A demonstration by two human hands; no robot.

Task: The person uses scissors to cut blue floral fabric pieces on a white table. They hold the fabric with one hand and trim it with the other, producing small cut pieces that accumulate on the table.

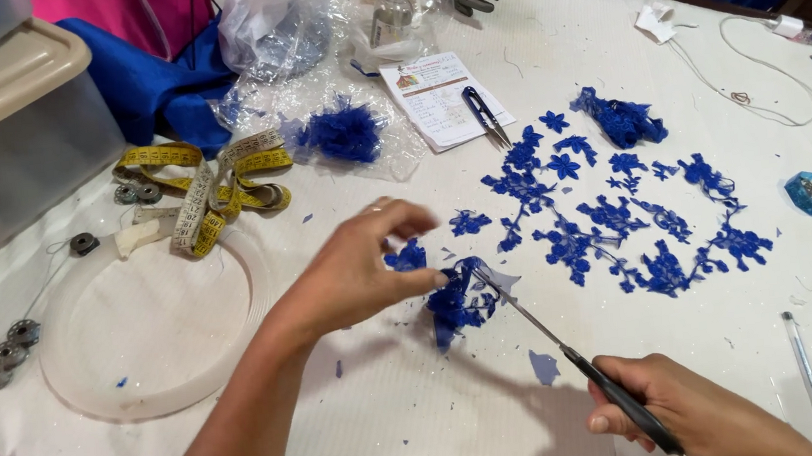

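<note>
The right hand, at 5 o'clock and nearest to us, has its fingers curled tight around the black handles of the scissors. The long thin blades point up toward 11 o'clock, and the tips sit in a piece of blue lace in the middle of the table. I cannot tell how far apart the blades are.

The left hand comes in from 7 o'clock. Its thumb and first finger pinch the lace piece at its top edge, and the other fingers are lifted and spread a little, holding nothing.

To cut well here, I think the lace should be held flat and a bit tight, with small snips close to the flower edge, and the pinching fingers kept away from the blade tips.

Tiny blue scraps lie on the white table cover near the hands. At 9 o'clock sits a clear round hoop with metal bobbins beside it. Farther off, at 3 o'clock, many cut blue lace flowers are laid out. A yellow tape measure is at 10 o'clock. At 12 o'clock are small thread snips on a paper slip, and clear plastic bags at the far edge.
</note>
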